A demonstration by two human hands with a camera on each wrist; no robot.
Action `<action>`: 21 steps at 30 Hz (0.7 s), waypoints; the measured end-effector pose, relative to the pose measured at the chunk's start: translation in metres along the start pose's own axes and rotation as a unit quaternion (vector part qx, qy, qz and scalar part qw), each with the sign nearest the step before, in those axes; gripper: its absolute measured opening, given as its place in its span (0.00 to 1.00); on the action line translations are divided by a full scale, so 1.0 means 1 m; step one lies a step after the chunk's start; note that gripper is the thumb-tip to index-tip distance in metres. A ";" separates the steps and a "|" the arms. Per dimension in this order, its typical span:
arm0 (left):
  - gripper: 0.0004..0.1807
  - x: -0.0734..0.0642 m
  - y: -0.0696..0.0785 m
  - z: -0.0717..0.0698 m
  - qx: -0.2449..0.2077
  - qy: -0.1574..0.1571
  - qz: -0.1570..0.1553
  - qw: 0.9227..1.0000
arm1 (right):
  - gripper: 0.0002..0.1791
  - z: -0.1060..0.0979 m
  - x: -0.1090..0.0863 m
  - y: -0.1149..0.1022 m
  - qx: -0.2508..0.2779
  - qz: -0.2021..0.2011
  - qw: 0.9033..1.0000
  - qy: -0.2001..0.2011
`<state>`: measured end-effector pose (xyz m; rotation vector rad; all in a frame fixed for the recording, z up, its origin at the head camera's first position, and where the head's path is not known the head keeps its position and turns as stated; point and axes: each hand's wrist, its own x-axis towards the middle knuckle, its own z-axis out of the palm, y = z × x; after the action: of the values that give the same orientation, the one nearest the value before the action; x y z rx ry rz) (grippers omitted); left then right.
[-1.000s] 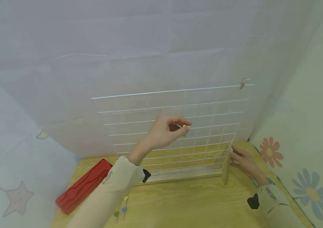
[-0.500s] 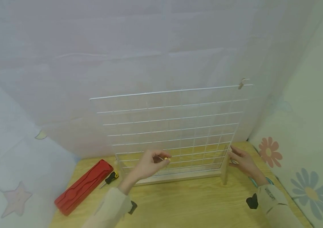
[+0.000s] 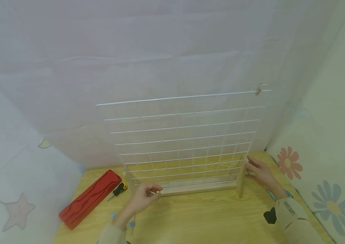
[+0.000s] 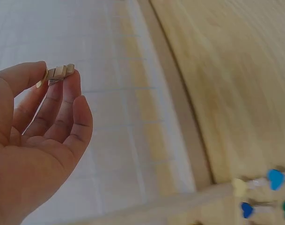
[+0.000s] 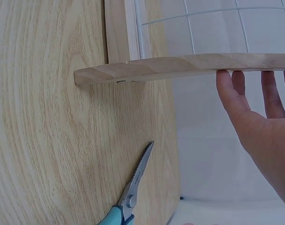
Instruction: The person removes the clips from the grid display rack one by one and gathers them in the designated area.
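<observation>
My left hand (image 3: 142, 198) pinches a small wooden clothespin (image 4: 61, 72) with a yellowish decoration at its thumb end. The hand hovers by the lower left part of a white wire grid (image 3: 178, 139) that stands in a wooden base (image 3: 196, 189). With its fingers fairly straight, my right hand (image 3: 261, 174) touches the outer face of the base's right side piece (image 5: 179, 65). Near the left forearm lie several heart-decorated clothespins, among them one with a dark blue heart (image 4: 246, 210) and one with a light blue heart (image 4: 275, 179).
A red tray (image 3: 90, 200) lies at the table's left, beside a screwdriver (image 3: 119, 189) with a black and yellow handle. Teal-handled scissors (image 5: 133, 192) rest right of the base. A wooden hook-like piece (image 3: 258, 90) sits on the grid's top right corner.
My left hand has come down and left from the middle of the grid with the clothespin still pinched, uncovering the screwdriver. The right hand stays at the side piece.
</observation>
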<state>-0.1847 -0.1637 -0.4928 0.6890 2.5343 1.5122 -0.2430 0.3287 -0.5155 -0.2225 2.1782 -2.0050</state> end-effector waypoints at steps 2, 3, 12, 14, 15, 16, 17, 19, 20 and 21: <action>0.10 -0.008 -0.012 0.000 0.000 0.008 -0.014 1.000 | 0.39 0.000 0.000 -0.002 -0.002 -0.003 1.000 -0.003; 0.10 -0.013 -0.016 -0.001 0.003 0.013 -0.024 1.000 | 0.39 0.000 0.000 -0.002 -0.004 -0.003 1.000 -0.006; 0.09 -0.061 -0.055 -0.019 0.069 0.107 -0.133 0.983 | 0.40 0.000 0.004 0.000 0.008 0.006 1.000 -0.002; 0.11 -0.074 -0.065 -0.023 0.071 0.129 -0.173 0.974 | 0.40 -0.001 0.006 0.001 0.004 0.004 1.000 -0.005; 0.11 -0.079 -0.071 -0.024 0.067 0.142 -0.196 0.968 | 0.39 -0.001 0.006 0.002 0.000 0.002 1.000 -0.007; 0.12 -0.085 -0.076 -0.026 0.068 0.152 -0.215 0.962 | 0.39 -0.001 0.006 0.002 0.000 0.001 1.000 -0.005; 0.13 -0.091 -0.081 -0.027 0.065 0.164 -0.229 0.957 | 0.39 -0.002 0.006 0.002 -0.002 0.000 1.000 -0.005; 0.17 -0.101 -0.092 -0.029 0.053 0.183 -0.266 0.945 | 0.39 -0.002 0.005 0.002 -0.005 -0.003 1.000 -0.003; 0.19 -0.107 -0.098 -0.030 0.052 0.188 -0.281 0.940 | 0.39 -0.001 0.005 0.003 -0.003 -0.002 1.000 0.000; 0.21 -0.112 -0.104 -0.031 0.055 0.189 -0.292 0.936 | 0.40 -0.001 0.005 0.003 -0.001 -0.001 1.000 0.001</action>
<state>-0.1285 -0.2795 -0.5815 -0.3798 2.7348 1.3813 -0.2477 0.3289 -0.5186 -0.2222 2.1828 -2.0046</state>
